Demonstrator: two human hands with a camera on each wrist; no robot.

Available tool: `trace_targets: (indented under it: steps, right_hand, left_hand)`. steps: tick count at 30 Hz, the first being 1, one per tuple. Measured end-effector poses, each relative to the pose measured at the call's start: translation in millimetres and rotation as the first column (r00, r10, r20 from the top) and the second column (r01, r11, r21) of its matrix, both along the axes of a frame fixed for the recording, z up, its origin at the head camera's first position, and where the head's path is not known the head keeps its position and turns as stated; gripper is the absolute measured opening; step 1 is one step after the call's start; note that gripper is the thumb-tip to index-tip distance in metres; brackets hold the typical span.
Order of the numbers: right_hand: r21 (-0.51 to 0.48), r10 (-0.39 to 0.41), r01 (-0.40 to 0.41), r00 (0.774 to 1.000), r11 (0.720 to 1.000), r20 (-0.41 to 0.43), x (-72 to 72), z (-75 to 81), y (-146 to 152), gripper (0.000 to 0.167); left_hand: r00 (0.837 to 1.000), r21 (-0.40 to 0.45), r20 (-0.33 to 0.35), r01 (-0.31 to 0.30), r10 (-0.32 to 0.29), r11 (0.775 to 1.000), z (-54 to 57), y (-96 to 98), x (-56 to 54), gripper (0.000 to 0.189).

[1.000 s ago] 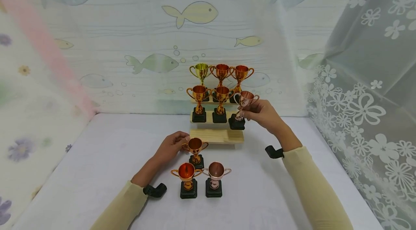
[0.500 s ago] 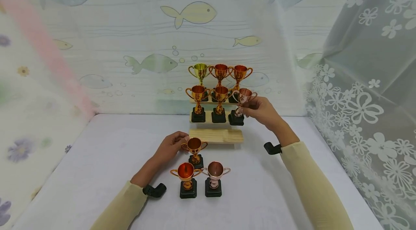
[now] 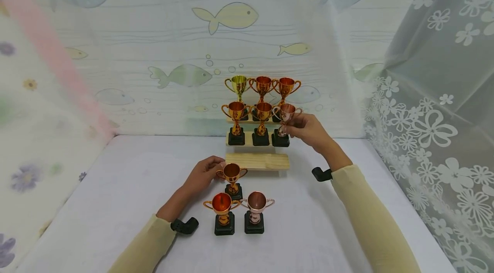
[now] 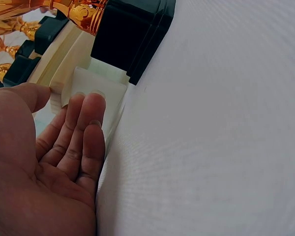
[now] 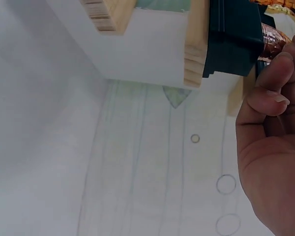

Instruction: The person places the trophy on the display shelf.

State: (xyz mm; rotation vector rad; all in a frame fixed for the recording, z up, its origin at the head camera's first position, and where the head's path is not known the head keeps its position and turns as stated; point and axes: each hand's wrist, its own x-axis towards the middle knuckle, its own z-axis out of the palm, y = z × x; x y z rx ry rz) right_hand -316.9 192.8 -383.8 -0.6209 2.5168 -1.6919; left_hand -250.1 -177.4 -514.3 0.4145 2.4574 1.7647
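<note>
My right hand (image 3: pixel 308 131) pinches the stem of a rose-gold trophy cup (image 3: pixel 281 140) with a black base. The cup stands upright at the right end of the middle step, beside two orange-gold trophies (image 3: pixel 260 136). In the right wrist view its black base (image 5: pixel 233 42) sits on the plank's end. My left hand (image 3: pixel 202 174) rests at the left end of the wooden step shelf (image 3: pixel 256 160), thumb at the lowest plank, fingers (image 4: pixel 91 110) nearly straight against the pale support. Right in front of this hand stands another orange-gold trophy (image 3: pixel 232 172).
Three trophies line the top step: a yellow-gold one (image 3: pixel 239 82) and two orange-red ones (image 3: pixel 286 86). Nearer on the white-covered table (image 3: pixel 308 238) stand an orange trophy (image 3: pixel 224 223) and a rose-gold one (image 3: pixel 254 221). A fish-print curtain (image 3: pixel 154 28) hangs behind.
My right hand has moved the rose-gold trophy slightly left and back, from tilted to upright on the middle step. The left hand has stayed put.
</note>
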Motion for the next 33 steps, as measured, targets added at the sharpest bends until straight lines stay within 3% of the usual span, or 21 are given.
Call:
trace_targets:
  steps: [19, 27, 30, 33]
  right_hand:
    - [-0.017, -0.027, 0.027, 1.0, 0.999, -0.004, 4.9, -2.2, 1, 0.023]
    - [-0.088, -0.033, 0.035, 0.999, 0.996, 0.03, 18.9, -10.9, 1, 0.044]
    - [-0.109, -0.034, 0.039, 0.999, 0.993, 0.042, 25.7, -16.3, 2, 0.042]
    - [-0.125, -0.031, 0.036, 0.999, 0.991, 0.042, 33.4, -21.3, 2, 0.033]
  left_hand:
    - [1.0, -0.012, -0.006, -0.003, 0.003, 1.0, 1.4, 0.9, 0.6, 0.033]
    - [1.0, 0.001, 0.008, 0.019, -0.019, 1.0, 28.2, 5.0, 15.8, 0.028]
    - [1.0, 0.01, -0.004, 0.023, -0.023, 1.0, 23.1, 3.8, 12.8, 0.03]
    - [1.0, 0.009, -0.013, 0.021, -0.021, 1.0, 7.9, 0.9, 4.5, 0.032]
